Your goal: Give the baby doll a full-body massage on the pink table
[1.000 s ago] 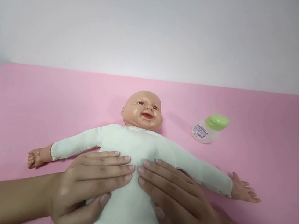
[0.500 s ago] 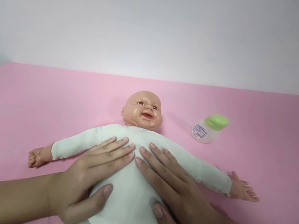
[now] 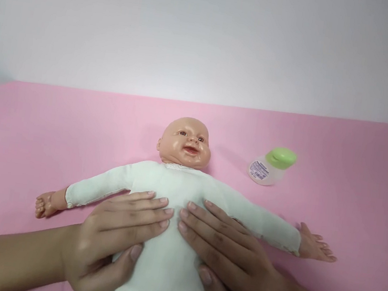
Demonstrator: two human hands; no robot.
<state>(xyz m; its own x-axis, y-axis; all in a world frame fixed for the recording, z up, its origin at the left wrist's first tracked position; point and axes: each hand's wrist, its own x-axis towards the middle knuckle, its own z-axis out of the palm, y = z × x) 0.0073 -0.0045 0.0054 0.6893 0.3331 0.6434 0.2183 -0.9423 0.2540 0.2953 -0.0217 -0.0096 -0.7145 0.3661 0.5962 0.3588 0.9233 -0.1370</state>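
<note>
Since half a second ago, both our hands have slid down the doll's chest towards us, and our fingers have drawn closer together. The doll (image 3: pixel 171 258) lies on its back on the pink worktop (image 3: pixel 17 140), directly under our palms, its long axis running straight away from us, head at the far end. Our left hand (image 3: pixel 119 236) and right hand (image 3: pixel 229 254) are equally near, one on each side of its midline, fingertips just apart. Both are flat, fingers nearly straight, with hold of nothing. The doll has a pale cloth body and sleeves, arms outstretched, and a glossy, bald, hard-looking head. A green-capped bottle (image 3: pixel 271 166) stands to the right of its head.
</note>
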